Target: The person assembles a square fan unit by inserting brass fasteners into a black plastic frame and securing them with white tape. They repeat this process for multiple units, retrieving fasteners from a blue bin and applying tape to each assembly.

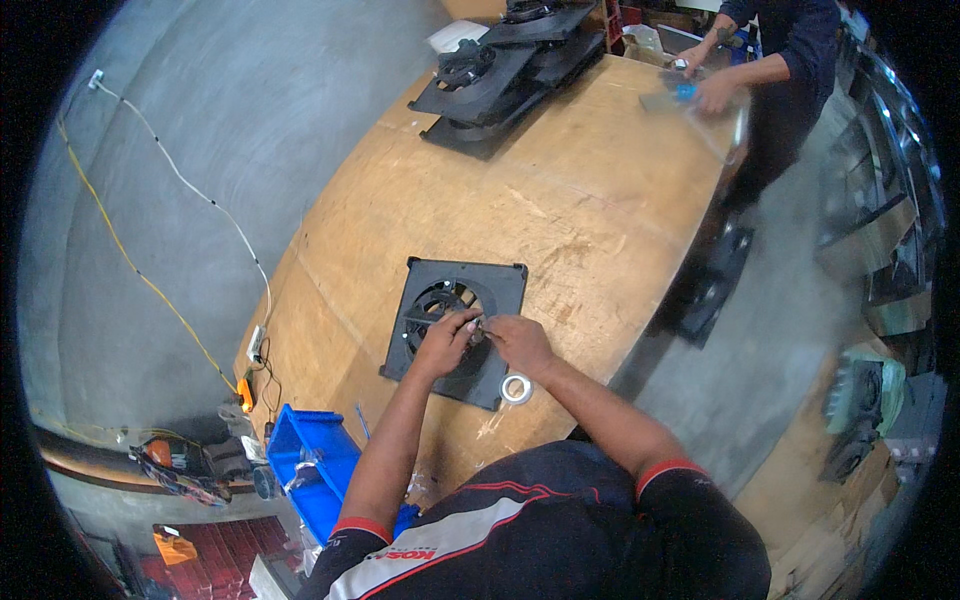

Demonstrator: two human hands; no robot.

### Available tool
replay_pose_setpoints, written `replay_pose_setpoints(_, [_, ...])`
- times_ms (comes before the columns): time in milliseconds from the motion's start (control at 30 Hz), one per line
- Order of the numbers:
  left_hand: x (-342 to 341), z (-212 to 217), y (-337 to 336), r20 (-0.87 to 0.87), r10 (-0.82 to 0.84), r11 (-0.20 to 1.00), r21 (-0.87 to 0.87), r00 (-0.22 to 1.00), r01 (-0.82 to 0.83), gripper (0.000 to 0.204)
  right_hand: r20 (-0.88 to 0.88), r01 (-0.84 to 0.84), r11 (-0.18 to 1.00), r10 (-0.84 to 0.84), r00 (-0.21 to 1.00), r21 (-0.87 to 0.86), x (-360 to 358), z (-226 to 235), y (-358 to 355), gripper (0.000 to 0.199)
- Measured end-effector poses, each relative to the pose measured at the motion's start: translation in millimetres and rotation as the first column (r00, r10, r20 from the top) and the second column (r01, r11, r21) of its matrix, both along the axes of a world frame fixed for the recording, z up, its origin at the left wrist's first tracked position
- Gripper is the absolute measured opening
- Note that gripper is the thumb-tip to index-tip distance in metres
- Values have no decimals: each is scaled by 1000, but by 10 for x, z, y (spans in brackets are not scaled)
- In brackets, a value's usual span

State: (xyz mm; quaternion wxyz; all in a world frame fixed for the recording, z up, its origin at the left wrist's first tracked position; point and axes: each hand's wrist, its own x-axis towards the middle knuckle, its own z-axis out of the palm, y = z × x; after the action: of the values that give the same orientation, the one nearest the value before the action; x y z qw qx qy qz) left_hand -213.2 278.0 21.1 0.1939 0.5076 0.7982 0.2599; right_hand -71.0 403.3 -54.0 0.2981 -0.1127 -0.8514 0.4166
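Observation:
A square black panel (505, 290) with a round fan housing (440, 297) in it lies flat on the wooden table (570, 240). My left hand (447, 342) is closed at the right side of the housing, thumb and fingers pinched together. Close beside it, my right hand (522, 343) also pinches, its fingertips almost meeting the left ones. Something small and pale sits between the fingertips, too small to name. By the panel's lower right edge is a roll of white tape (505, 386).
More black fan panels (480, 100) are stacked at the table's far end. Blue bins (310, 430) stand at the near left, next to a power cord (255, 345). Across the far right corner, a co-worker's hands (715, 92) handle a flat piece with something blue.

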Motion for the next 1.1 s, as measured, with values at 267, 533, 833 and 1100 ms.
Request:
replay_pose_setpoints(267, [-38, -55, -51, 62, 13, 1000, 3, 998, -14, 38, 127, -5, 956, 44, 991, -293, 0, 108, -33, 22])
replay_pose_setpoints(533, [41, 63, -28, 51, 22, 999, -30, 998, -20, 60, 261, 121, 904, -11, 965, -410, -84, 84, -65, 40])
replay_pose_setpoints(833, [54, 45, -40, 56, -4, 1000, 30, 998, 3, 56, 283, 171, 910, -62, 957, -378, -32, 89, -37, 49])
replay_pose_setpoints(1100, [100, 120, -15, 143, 54, 998, -38, 988, -49, 56, 265, 53, 984, -5, 964, -172, -11, 74, -53, 38])
